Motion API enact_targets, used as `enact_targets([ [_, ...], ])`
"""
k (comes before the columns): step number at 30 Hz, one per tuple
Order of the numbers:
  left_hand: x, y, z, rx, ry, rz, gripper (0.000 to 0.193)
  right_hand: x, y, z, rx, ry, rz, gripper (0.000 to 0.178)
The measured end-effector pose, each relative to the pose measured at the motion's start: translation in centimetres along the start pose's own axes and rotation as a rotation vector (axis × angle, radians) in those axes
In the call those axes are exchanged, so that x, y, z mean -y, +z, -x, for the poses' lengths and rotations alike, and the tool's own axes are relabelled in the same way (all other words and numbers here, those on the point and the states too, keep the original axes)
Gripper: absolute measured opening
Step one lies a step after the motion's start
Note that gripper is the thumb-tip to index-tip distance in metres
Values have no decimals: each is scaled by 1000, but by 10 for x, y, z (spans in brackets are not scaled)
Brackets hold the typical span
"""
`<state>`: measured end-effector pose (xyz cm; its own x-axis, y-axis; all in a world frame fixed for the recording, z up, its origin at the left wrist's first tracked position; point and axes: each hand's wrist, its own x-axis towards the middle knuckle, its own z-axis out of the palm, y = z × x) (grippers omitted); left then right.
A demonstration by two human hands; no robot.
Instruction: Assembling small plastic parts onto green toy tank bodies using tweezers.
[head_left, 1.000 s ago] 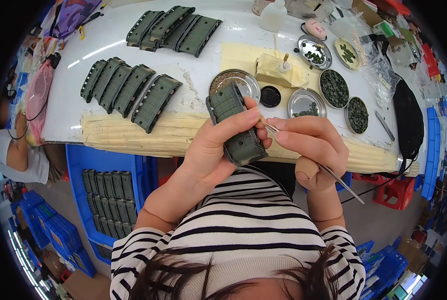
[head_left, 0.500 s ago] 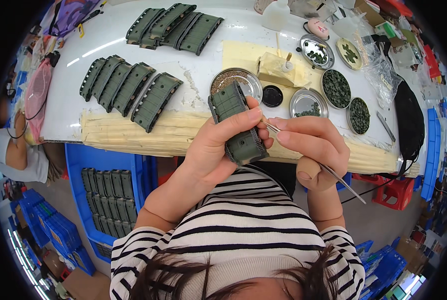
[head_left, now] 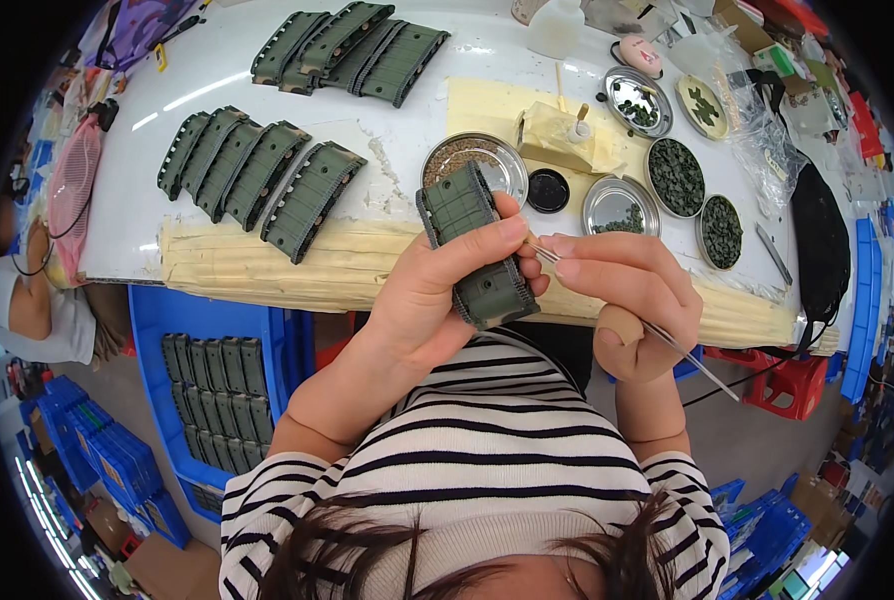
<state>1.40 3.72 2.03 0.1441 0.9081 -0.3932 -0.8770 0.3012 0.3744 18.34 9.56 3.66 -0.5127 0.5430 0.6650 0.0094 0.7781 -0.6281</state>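
The left hand (head_left: 422, 285) wraps round a green, oblong, plastic-looking piece (head_left: 455, 200) with bumpy edges. The right hand (head_left: 647, 290), fingers pinched, holds a thin silver metal tool (head_left: 695, 362), tip by the left thumb.

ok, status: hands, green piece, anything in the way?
Left hand gripping green curved piece, covering its middle. Right hand pinching slim metal tool at piece's right side, contact unclear. Nothing seen blocking; silver dish just beyond piece, partly hidden by it.
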Motion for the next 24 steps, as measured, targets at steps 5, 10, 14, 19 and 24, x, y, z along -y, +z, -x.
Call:
enact_targets([
  [5, -2, -3, 5, 37, 90, -1, 25, -8, -3, 7, -153, 139, -101, 18],
  [10, -13, -15, 8, 89, 310, 46, 34, -21, -2, 9, -242, 441, 10, 32],
  [14, -16, 0, 16, -45, 393, -61, 33, -34, 3, 14, -156, 460, 175, 16],
  [19, -15, 0, 20, -102, 378, -213, 37, -40, 6, 13, -109, 364, 270, 14],
  [24, -13, -4, 17, -106, 354, -158, 41, -41, 7, 13, -92, 333, 301, 14],
])
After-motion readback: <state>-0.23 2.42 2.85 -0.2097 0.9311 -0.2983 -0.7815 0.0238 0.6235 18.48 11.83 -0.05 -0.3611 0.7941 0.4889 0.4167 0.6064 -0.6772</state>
